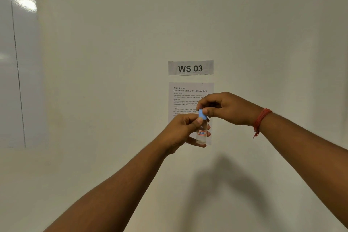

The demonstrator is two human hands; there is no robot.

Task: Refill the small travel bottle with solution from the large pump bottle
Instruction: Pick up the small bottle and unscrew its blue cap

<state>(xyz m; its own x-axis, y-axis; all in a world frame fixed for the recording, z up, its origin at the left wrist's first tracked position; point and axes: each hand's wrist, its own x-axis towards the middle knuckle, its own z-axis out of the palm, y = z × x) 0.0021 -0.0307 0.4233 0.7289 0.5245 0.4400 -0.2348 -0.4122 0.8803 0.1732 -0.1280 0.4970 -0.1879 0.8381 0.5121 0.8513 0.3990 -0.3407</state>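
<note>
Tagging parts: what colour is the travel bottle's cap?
Light blue; the cap shows best in the head view.

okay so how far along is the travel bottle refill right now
Early, or possibly at the end; one frame cannot say which. The left hand holds the small clear bottle upright while the right hand pinches its blue cap, which sits on the neck. Only a little liquid shows at the bottom, so filling looks undone. The large pump bottle is out of view.

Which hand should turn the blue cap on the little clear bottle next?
Right. The right hand already pinches the blue cap from above, while the left hand has its grip around the small clear bottle, steadying it upright.
</note>
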